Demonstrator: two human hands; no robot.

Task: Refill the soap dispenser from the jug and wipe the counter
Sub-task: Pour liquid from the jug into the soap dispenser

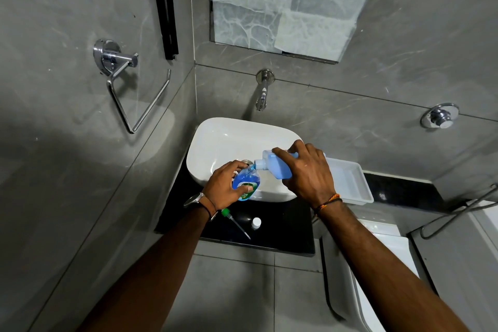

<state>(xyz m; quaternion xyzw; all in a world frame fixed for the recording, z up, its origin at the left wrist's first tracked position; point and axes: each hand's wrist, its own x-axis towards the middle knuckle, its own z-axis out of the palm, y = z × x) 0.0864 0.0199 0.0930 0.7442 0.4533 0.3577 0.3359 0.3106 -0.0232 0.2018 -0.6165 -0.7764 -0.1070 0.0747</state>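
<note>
My left hand [225, 186] grips a small clear soap dispenser bottle [246, 183], partly full of blue liquid, held over the front rim of the white basin [215, 143]. My right hand [307, 172] holds a translucent jug [272, 163] of blue soap tipped sideways, its white spout touching the bottle's open neck. Blue liquid runs between them. The dispenser's green pump with its long tube [234, 222] lies on the black counter [283, 232], beside a small white cap [256, 222].
A white plastic tray [350, 183] sits on the counter right of the basin. A wall tap [262, 94] hangs above the basin. A chrome towel ring [129, 89] is on the left wall. A white toilet [377, 264] stands lower right.
</note>
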